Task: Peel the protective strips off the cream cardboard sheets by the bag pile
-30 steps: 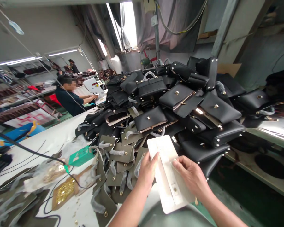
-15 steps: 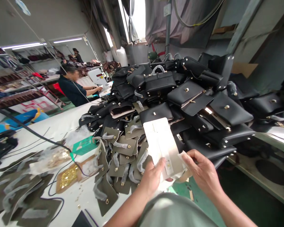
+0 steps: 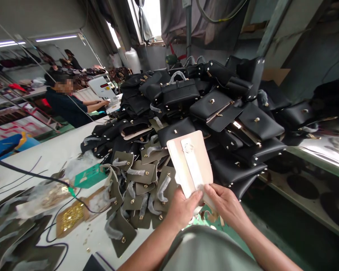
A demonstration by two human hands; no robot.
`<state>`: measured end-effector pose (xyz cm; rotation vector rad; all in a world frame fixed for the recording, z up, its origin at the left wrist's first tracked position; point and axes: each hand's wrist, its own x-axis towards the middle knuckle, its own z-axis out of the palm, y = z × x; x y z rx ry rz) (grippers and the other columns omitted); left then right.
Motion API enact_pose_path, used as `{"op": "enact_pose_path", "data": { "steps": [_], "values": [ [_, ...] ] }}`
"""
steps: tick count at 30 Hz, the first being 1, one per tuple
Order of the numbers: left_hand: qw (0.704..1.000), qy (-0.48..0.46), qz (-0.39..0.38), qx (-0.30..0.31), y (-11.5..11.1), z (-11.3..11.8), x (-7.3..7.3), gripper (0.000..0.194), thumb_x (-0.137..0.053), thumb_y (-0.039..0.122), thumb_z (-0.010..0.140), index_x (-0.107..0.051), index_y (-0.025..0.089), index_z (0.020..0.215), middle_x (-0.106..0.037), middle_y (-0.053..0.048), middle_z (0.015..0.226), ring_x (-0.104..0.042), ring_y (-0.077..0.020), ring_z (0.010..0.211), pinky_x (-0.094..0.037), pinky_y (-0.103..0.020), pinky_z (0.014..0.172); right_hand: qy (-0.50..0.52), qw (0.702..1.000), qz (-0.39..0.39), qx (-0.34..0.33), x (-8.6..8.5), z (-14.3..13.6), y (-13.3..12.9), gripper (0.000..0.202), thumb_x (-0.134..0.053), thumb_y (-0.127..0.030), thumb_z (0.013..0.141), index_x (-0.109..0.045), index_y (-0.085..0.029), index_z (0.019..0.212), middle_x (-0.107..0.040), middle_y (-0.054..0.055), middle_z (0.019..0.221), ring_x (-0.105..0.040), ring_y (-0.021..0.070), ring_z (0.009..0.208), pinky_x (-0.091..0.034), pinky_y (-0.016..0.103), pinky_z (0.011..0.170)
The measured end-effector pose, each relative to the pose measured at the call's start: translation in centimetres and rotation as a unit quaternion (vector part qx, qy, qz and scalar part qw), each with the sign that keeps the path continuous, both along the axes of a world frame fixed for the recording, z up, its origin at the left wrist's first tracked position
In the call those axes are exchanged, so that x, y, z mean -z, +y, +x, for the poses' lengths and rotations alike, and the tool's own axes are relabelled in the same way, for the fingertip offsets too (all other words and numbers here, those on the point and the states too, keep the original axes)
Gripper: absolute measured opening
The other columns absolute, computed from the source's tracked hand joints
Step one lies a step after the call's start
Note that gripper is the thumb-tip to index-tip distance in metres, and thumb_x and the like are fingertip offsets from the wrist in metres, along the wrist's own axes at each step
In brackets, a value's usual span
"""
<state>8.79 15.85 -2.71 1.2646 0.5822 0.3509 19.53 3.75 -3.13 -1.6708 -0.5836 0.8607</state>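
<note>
Left hand and right hand pinch the near end of a cream, round-cornered flat panel, apparently handling its white strip; further handling calls for steady support.

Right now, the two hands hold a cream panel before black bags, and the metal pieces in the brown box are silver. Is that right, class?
No: the head view shows gold-coloured metal pieces in the brown box. The left hand and right hand do hold the cream panel before black bags.
</note>
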Motion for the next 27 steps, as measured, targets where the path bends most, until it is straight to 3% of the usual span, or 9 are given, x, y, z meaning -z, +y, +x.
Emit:
{"op": "enact_pose_path", "data": {
  "steps": [3,5,9,13,16,18,21,23,27],
  "values": [
    [0.998,-0.007,0.061,-0.015,0.1,0.4,-0.1,0.033,-0.075,0.035,0.087,-0.076,0.020,0.116,-0.079,-0.009,0.116,-0.072,-0.0289,0.112,-0.058,-0.039,0.098,-0.028,0.999,-0.003,-0.046,-0.7,0.3,-0.7,0.047,-0.052,-0.062,0.096,-0.056,-0.021,0.074,-0.047,-0.005,0.062,-0.046,0.0119,0.054,-0.035,0.024,0.049],
    [0.997,0.005,0.072,-0.027,-0.1,0.8,-0.3,0.032,-0.076,0.035,0.086,-0.076,0.019,0.114,-0.079,-0.009,0.113,-0.072,-0.0289,0.112,-0.058,-0.038,0.097,-0.076,0.995,-0.015,-0.059,-0.8,0.3,-1.1,0.042,-0.054,-0.056,0.097,-0.052,-0.022,0.072,-0.042,-0.006,0.062,-0.043,0.0119,0.056,-0.032,0.024,0.051],
    [0.997,0.025,0.061,-0.046,-1.3,1.9,-0.3,0.033,-0.079,0.036,0.084,-0.076,0.017,0.111,-0.079,-0.011,0.112,-0.073,-0.0292,0.109,-0.059,-0.039,0.095,-0.188,0.980,-0.039,-0.051,0.2,0.2,-1.8,0.038,-0.051,-0.047,0.100,-0.045,-0.023,0.071,-0.040,-0.005,0.063,-0.038,0.0130,0.060,-0.030,0.026,0.055],
    [0.995,0.047,0.046,-0.074,-3.3,3.2,0.8,0.037,-0.080,0.038,0.082,-0.075,0.015,0.111,-0.078,-0.015,0.115,-0.073,-0.0313,0.111,-0.057,-0.041,0.101,-0.253,0.965,-0.053,-0.045,1.5,0.9,-3.3,0.038,-0.045,-0.043,0.103,-0.040,-0.024,0.070,-0.040,-0.005,0.062,-0.038,0.0128,0.057,-0.027,0.027,0.056],
    [0.992,0.094,0.040,-0.080,-4.6,4.6,2.0,0.040,-0.083,0.037,0.078,-0.074,0.014,0.110,-0.079,-0.016,0.111,-0.074,-0.0331,0.109,-0.057,-0.043,0.100,-0.296,0.951,-0.072,-0.047,1.5,1.3,-4.8,0.038,-0.043,-0.040,0.103,-0.039,-0.023,0.069,-0.043,-0.004,0.062,-0.040,0.0125,0.056,-0.026,0.029,0.058],
    [0.992,0.097,0.017,-0.083,-5.0,6.0,2.5,0.040,-0.083,0.036,0.077,-0.074,0.014,0.109,-0.080,-0.016,0.108,-0.075,-0.0324,0.103,-0.061,-0.043,0.092,-0.321,0.941,-0.061,-0.090,1.0,1.1,-5.9,0.035,-0.042,-0.034,0.103,-0.038,-0.023,0.070,-0.046,-0.004,0.063,-0.041,0.0127,0.058,-0.026,0.030,0.060],
    [0.989,0.093,-0.040,-0.111,-5.1,8.6,2.5,0.044,-0.084,0.038,0.076,-0.071,0.014,0.112,-0.080,-0.014,0.103,-0.077,-0.0282,0.085,-0.064,-0.038,0.067,-0.295,0.935,-0.010,-0.197,0.0,0.7,-7.7,0.030,-0.048,-0.025,0.097,-0.034,-0.023,0.071,-0.049,-0.004,0.066,-0.040,0.0124,0.060,-0.027,0.029,0.062],
    [0.990,0.095,-0.058,-0.090,-5.4,10.2,2.4,0.048,-0.085,0.039,0.074,-0.070,0.014,0.112,-0.079,-0.012,0.099,-0.075,-0.0251,0.076,-0.061,-0.033,0.056,-0.237,0.954,-0.010,-0.181,0.0,0.9,-9.5,0.031,-0.052,-0.026,0.095,-0.032,-0.023,0.071,-0.050,-0.005,0.068,-0.041,0.0121,0.062,-0.029,0.028,0.062],
    [0.989,0.125,-0.057,0.057,-8.5,11.5,3.9,0.049,-0.087,0.042,0.073,-0.072,0.013,0.109,-0.079,-0.011,0.092,-0.073,-0.0225,0.070,-0.060,-0.030,0.051,-0.144,0.987,-0.028,-0.071,1.6,2.2,-14.3,0.031,-0.057,-0.030,0.093,-0.039,-0.022,0.069,-0.054,-0.005,0.069,-0.045,0.0120,0.064,-0.032,0.026,0.062]
  ]
}}
